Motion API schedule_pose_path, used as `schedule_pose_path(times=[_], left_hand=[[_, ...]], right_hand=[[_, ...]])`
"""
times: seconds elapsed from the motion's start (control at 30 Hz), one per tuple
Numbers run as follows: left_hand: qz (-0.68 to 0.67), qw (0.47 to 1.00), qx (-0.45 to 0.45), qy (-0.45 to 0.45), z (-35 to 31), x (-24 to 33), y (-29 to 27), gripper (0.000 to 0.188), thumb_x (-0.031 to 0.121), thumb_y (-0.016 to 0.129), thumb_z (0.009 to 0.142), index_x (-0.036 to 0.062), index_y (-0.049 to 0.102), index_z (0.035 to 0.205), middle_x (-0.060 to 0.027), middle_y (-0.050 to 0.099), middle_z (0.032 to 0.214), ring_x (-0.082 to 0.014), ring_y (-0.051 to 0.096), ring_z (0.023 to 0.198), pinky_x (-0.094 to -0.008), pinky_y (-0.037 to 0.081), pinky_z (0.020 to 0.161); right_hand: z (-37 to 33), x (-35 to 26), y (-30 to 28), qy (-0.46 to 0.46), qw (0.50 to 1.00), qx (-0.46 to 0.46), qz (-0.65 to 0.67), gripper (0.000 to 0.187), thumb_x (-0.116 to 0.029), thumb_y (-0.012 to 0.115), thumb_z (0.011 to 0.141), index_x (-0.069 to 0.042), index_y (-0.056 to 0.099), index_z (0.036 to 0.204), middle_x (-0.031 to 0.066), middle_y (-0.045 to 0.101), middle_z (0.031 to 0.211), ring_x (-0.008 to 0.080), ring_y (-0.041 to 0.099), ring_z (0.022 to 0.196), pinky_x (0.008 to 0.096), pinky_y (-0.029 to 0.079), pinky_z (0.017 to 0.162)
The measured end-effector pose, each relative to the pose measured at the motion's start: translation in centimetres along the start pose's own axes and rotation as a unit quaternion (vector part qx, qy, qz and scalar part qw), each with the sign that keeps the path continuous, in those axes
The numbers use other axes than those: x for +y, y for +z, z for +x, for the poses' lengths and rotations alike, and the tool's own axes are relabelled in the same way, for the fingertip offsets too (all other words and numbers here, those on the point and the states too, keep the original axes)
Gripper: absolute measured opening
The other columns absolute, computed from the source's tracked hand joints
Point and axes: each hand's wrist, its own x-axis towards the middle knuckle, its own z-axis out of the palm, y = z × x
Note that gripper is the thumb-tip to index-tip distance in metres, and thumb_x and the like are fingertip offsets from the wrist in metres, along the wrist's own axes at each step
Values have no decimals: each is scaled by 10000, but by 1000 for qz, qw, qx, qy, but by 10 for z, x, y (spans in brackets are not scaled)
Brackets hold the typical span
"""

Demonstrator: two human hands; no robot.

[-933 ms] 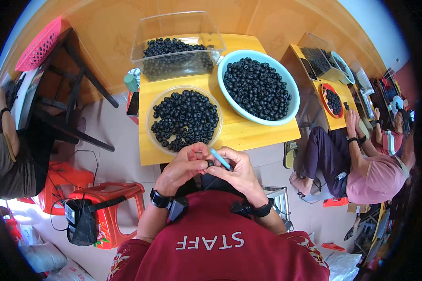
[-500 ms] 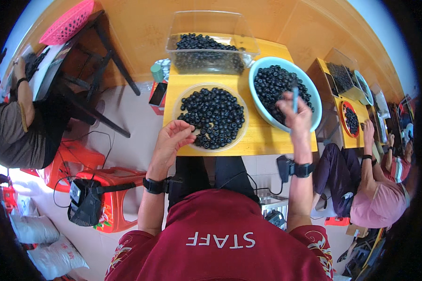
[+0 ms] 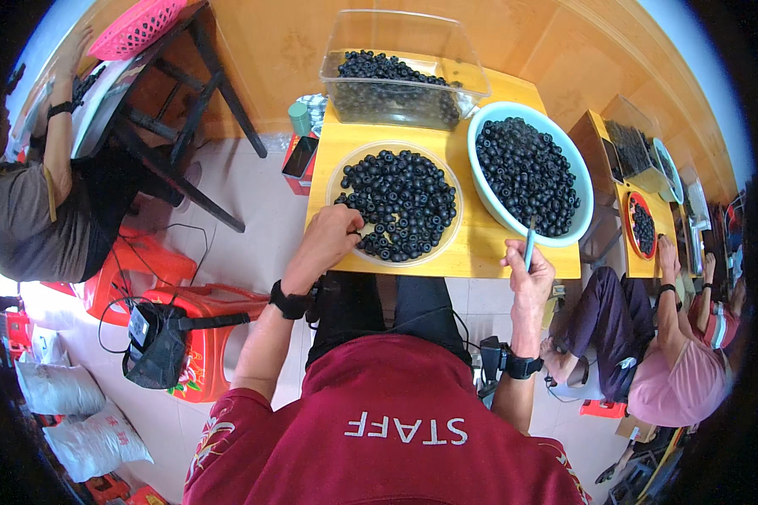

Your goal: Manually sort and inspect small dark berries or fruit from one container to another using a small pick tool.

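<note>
Round black bead-like pieces (image 3: 413, 189), some showing a small hole, are spread over a clear round tray (image 3: 335, 181) on the yellow table. At the tray's near left rim, my left hand (image 3: 333, 238) is closed, fingertips bent in among the pieces; what they pinch is hidden. My right hand (image 3: 529, 273) is closed around a slim tool with a light-blue handle (image 3: 530, 246). Its thin tip points up over the near rim of a pale turquoise bowl (image 3: 583, 194), which is heaped with more black pieces (image 3: 522, 168).
Behind the tray stands a clear plastic bin (image 3: 404, 114) part-filled with black pieces. A red box (image 3: 299, 164) with a dark phone-like slab is left of the yellow table (image 3: 480, 261). Other people sit at tables on both sides; red stools (image 3: 198, 337) stand at left.
My right hand has drawn back toward me with the tool, from above the bowl to its near rim. My left hand has turned, its fingers reaching farther over the tray's edge. The view has shifted slightly.
</note>
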Motion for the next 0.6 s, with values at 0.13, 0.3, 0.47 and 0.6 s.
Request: schedule_pose_path(times=[0.13, 0.3, 0.47, 0.6], left_hand=[[128, 989, -71, 34, 9, 3, 5, 131, 33, 634, 643, 31, 613, 772, -139, 597, 752, -325, 577, 788, -426, 455, 687], [130, 986, -99, 33, 14, 2, 3, 105, 111, 604, 668, 40, 616, 743, -144, 595, 749, -325, 580, 747, -397, 460, 679], [4, 998, -55, -4, 11, 10, 3, 137, 65, 655, 671, 51, 605, 799, -94, 565, 687, -239, 581, 705, -341, 450, 611], [-325, 939, -96, -57, -5, 37, 2, 129, 83, 666, 742, 40, 607, 848, -24, 574, 729, -109, 559, 671, -226, 442, 605]], right_hand=[[-11, 14, 1, 8, 1000, -13, 17, 126, -69, 620, 809, 14, 641, 902, 16, 596, 724, 83, 546, 598, 209, 430, 558], [-18, 20, 7, 3, 999, -28, 26, 117, -58, 623, 803, 11, 643, 896, 18, 600, 723, 78, 549, 597, 203, 432, 562], [-21, 22, 14, -9, 997, -72, 26, 111, -67, 621, 809, 2, 645, 892, 13, 602, 702, 71, 546, 596, 199, 407, 544], [-29, 22, 25, 2, 994, -106, 3, 111, -57, 602, 817, 10, 643, 895, 18, 611, 697, 71, 559, 613, 209, 448, 586]])
